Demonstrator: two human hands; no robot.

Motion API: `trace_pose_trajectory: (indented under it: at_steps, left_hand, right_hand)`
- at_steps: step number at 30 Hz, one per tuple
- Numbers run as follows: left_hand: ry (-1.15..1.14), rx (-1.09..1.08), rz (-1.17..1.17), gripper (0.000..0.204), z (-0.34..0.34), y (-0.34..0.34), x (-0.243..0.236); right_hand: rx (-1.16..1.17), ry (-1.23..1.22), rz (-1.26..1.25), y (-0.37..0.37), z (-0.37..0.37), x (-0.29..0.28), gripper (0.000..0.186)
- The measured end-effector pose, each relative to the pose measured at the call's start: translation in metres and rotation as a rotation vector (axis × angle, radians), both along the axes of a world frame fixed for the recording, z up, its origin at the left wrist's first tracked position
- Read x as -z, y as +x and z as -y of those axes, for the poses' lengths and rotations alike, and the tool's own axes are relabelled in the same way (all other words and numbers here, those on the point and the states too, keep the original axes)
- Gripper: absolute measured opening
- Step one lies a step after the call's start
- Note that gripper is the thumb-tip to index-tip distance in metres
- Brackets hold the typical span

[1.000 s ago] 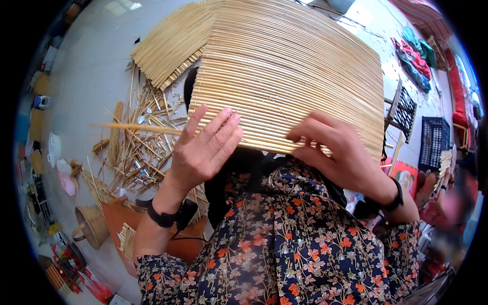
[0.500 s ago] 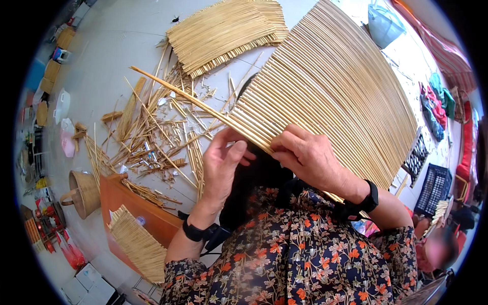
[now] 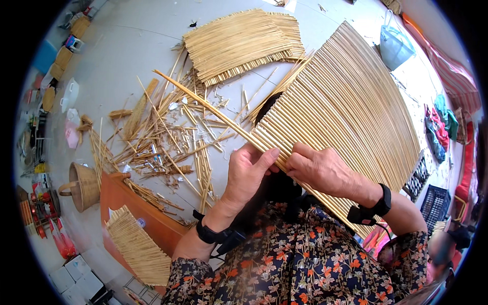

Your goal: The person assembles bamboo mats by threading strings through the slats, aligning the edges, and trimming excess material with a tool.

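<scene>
A large mat of straw stalks lies across in front of me, its stalks side by side in close rows. Along its near edge one long stalk sticks out past the side to the upper left. My left hand grips that near edge at its left corner, thumb on top and fingers underneath. Close beside it, my right hand pinches the same edge with bent fingers. Whether a thread is between those fingertips cannot be seen.
Finished straw mats lie stacked on the floor ahead. Loose stalks and scraps are strewn to the left, by an orange-brown wooden board with a small mat on it. A wooden bucket, blue bag and dark crate stand around.
My left hand, whose fingers were apart below the edge, has closed on it with the thumb on top. The whole scene has shifted slightly right and down in view. My right hand keeps its pinch.
</scene>
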State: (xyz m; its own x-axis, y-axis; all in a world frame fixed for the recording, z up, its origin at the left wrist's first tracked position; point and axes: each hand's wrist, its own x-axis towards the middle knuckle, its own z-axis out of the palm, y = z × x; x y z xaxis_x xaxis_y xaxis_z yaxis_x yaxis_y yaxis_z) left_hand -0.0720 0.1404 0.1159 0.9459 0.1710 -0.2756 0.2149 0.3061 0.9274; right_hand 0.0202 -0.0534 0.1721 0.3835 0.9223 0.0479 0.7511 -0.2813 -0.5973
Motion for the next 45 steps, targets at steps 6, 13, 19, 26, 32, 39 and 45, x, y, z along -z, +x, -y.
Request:
trace_pose_trajectory:
  at_steps: [6,13,19,26,32,39,45]
  left_hand:
    - [0.032,0.000,0.003,0.027,0.000,0.004,-0.003]
    - [0.031,0.045,-0.026,0.030,0.003,0.009,0.004]
    - [0.023,0.058,-0.031,0.030,0.002,0.011,-0.002]
    - [0.028,0.052,-0.061,0.030,-0.006,0.011,0.004]
    - [0.039,0.035,-0.055,0.032,-0.009,0.005,0.001]
    - [0.017,0.051,-0.040,0.033,-0.006,0.010,-0.003]
    - [0.052,0.059,-0.061,0.035,-0.010,0.007,-0.007]
  right_hand:
    - [-0.025,0.182,0.103,0.008,-0.011,0.009,0.014]
    - [0.219,0.267,-0.858,0.047,-0.059,-0.064,0.022]
    - [0.228,0.587,-1.063,0.059,-0.037,-0.057,0.028]
    - [0.316,0.913,-1.098,0.106,-0.045,-0.084,0.022]
    - [0.386,0.838,-0.918,0.122,-0.010,-0.078,0.021]
    - [0.329,0.887,-0.577,0.152,-0.005,-0.133,0.022]
    - [0.256,0.208,-0.436,0.097,0.008,-0.067,0.015]
